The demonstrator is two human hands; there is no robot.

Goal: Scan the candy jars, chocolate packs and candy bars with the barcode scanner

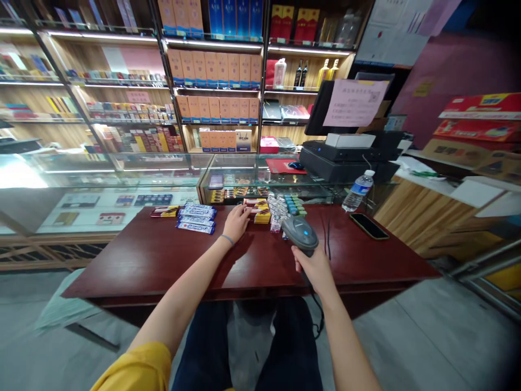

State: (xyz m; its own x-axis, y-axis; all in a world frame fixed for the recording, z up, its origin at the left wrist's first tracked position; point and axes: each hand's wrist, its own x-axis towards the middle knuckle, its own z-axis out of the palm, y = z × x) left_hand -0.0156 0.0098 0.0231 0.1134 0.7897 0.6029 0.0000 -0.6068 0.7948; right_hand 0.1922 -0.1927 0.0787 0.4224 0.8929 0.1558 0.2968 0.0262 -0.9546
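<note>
My right hand point(315, 266) is wrapped around the handle of a grey barcode scanner point(300, 232), its head tilted toward the goods on the table. My left hand point(237, 221) lies with fingers stretched out at the left edge of a stack of red-and-yellow snack packs point(260, 212), fingertips touching it. Right of that stack stand rows of small silver-and-pink packs point(277, 209) and green-blue packs point(295, 204), partly hidden by the scanner. Left of my left hand, several blue-and-white wrapped bars point(197, 218) lie beside another red-and-yellow pack point(165, 211).
The dark red table point(154, 260) backs onto a glass display counter point(163, 174). A water bottle point(358, 191) and a phone point(369, 226) are on its right side. Behind stand a monitor point(319, 108) and shelves of boxes. A stool point(67, 304) is at the left.
</note>
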